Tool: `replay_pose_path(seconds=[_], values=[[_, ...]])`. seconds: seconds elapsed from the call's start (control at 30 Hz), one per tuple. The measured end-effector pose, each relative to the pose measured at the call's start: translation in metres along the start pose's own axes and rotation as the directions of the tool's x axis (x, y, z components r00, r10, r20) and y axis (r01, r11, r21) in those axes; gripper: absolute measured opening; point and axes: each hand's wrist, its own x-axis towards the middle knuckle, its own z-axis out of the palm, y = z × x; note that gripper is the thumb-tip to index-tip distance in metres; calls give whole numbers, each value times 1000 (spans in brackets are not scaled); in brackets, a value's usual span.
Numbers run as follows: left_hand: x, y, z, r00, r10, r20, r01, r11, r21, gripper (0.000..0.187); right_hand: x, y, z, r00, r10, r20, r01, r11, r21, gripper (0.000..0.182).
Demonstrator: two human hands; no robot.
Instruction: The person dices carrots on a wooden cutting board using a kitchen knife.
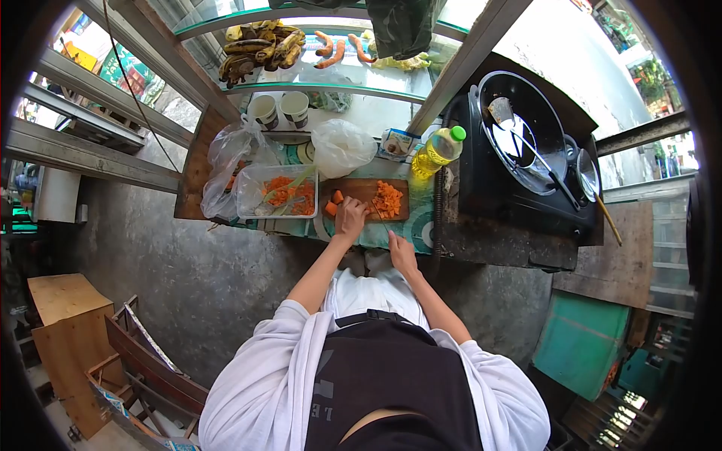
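On a wooden cutting board [366, 192] lies a heap of finely chopped carrot [387, 199], with a few larger carrot chunks [333, 204] at its left. My left hand [351, 216] is bent over the board, its fingers closed on a carrot piece that they mostly hide. Just to its right, my right hand [402, 252] grips a knife [381, 216] by the handle, the thin blade slanting up to the board between my left fingers and the chopped heap. Left of the board stands a clear plastic container [248, 197] with shredded carrot [289, 195] and a pale green utensil or stalk in it.
An oil bottle [438, 152] with a green cap stands right of the board, before a black stove [481, 199] carrying a wok [560, 128]. Plastic bags [342, 146] and paper cups [294, 109] sit behind. Bananas [259, 46] fill a glass shelf above.
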Motion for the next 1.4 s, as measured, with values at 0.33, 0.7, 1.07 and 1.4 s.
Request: replay_pose_path(seconds=[0.33, 0.7, 1.07, 1.4], values=[[-7, 12, 5, 986, -136, -101, 136, 991, -8, 12, 0, 0, 19, 998, -54, 45, 47, 988, 149, 55], [-10, 11, 9, 983, -131, -128, 134, 991, 21, 14, -4, -12, 13, 993, -13, 119, 9, 999, 33, 52], [-9, 10, 10, 983, -135, -126, 139, 990, 21, 13, 14, -1, 25, 996, -45, 79, 45, 999, -3, 52], [-7, 9, 10, 986, -136, -99, 140, 989, 38, 16, 24, -8, 6, 994, -110, 19, 108, 991, 73, 45]])
